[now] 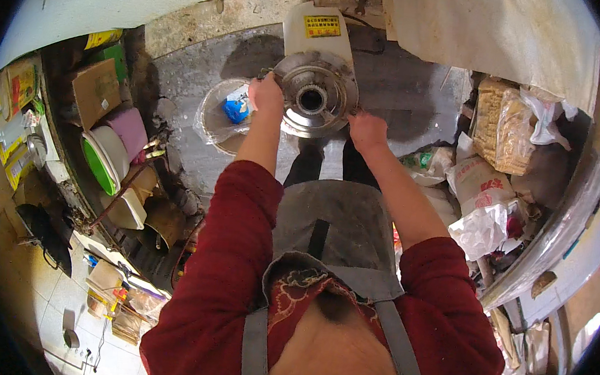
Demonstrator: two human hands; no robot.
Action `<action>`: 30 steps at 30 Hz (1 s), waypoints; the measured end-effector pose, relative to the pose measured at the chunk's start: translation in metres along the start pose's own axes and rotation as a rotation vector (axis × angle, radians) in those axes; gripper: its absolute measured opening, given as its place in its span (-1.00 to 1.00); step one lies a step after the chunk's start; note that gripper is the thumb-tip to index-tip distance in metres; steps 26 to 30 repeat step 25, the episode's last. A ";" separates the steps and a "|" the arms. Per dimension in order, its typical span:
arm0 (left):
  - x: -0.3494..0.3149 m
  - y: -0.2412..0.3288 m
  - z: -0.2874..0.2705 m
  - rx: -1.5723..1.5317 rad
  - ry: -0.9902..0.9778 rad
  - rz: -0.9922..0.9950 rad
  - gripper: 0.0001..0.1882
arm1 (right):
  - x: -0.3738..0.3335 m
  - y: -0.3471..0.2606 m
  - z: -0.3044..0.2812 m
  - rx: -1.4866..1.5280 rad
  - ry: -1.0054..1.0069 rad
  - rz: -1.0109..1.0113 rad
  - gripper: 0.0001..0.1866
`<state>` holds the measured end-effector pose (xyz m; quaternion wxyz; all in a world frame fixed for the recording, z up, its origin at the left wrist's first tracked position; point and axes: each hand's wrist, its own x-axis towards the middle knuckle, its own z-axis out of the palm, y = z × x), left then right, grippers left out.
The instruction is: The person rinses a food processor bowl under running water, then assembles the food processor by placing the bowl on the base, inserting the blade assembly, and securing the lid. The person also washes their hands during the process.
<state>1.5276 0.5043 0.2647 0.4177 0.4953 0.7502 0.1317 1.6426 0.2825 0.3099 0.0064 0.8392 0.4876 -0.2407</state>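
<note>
In front of me is a machine with a cream-coloured body [291, 35] and a yellow label. Its round, shiny metal housing [319, 129] has a toothed ring around a dark centre hole. My left hand [267, 95] is closed on the housing's left edge, at a small dark fitting. Against the right edge, lower down, my right hand [368, 131] is also closed, its fingertips at another small dark fitting. The exact grip of both hands is partly hidden. Beside my left hand stands a translucent round tub [211, 113] with a blue-and-white packet [236, 107] inside.
Shelving on the left holds a green-and-white basin [97, 164], a purple container [128, 132] and a cardboard piece [96, 94]. Plastic bags [479, 191] and a wrapped tan bundle [498, 125] crowd the right. A pale panel [495, 34] overhangs at the upper right.
</note>
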 end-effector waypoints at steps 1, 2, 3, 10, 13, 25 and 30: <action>-0.008 -0.001 0.001 -0.038 -0.002 -0.024 -0.68 | 0.000 0.001 -0.003 -0.007 -0.005 -0.012 -0.66; -0.014 0.000 0.002 -0.083 -0.005 -0.037 -0.67 | -0.001 0.002 -0.006 -0.008 -0.047 -0.002 -0.66; -0.015 0.004 0.005 0.037 0.047 -0.107 -0.66 | -0.001 0.002 -0.009 -0.010 -0.042 0.007 -0.69; -0.010 0.000 -0.014 0.572 -0.077 0.427 -0.68 | -0.003 0.000 0.000 0.035 0.032 0.097 -0.71; -0.001 0.004 -0.026 0.643 -0.143 0.448 -0.68 | 0.000 0.001 0.006 -0.015 0.007 0.088 -0.72; 0.027 0.046 -0.052 1.148 -0.618 0.807 -0.63 | 0.006 -0.026 -0.024 0.071 -0.278 0.465 -0.86; 0.027 0.046 -0.052 1.148 -0.618 0.807 -0.63 | 0.006 -0.026 -0.024 0.071 -0.278 0.465 -0.86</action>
